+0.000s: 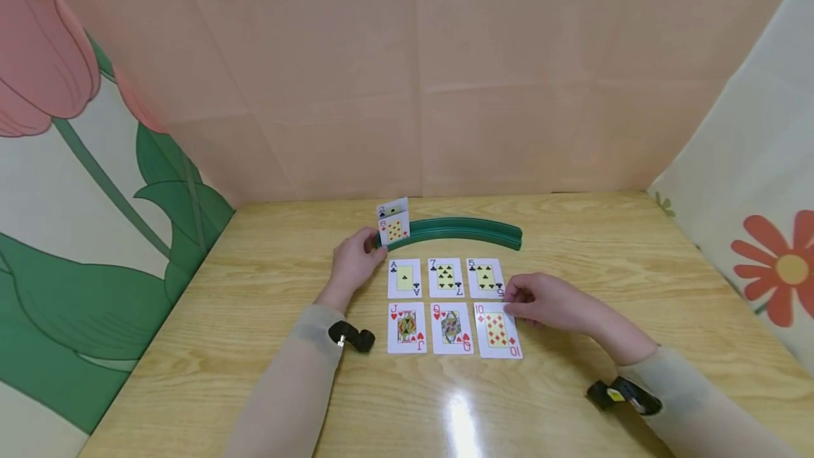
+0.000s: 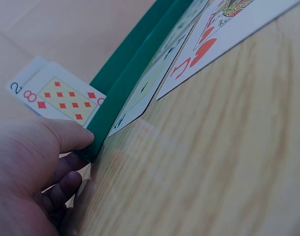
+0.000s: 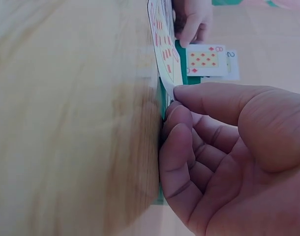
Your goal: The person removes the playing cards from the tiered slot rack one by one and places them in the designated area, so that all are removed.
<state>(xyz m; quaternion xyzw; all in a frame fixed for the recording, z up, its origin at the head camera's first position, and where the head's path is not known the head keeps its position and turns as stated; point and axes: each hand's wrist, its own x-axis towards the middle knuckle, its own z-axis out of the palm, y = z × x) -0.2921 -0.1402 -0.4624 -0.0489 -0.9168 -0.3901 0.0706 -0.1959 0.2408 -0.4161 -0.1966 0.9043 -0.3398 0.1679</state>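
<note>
My left hand grips the left end of a curved green card holder, thumb in front and fingers behind. In that end stand an eight of diamonds and, behind it, a two whose lower part is hidden. My right hand pinches the upper right edge of a ten of diamonds. That edge bends up slightly between thumb and fingertip in the right wrist view, while the rest of the card lies near the table.
Face up before the holder lie an ace of clubs, a seven of clubs and a five of clubs. Nearer me are a jack of hearts and a queen of hearts. A pink cloth hangs behind the wooden table.
</note>
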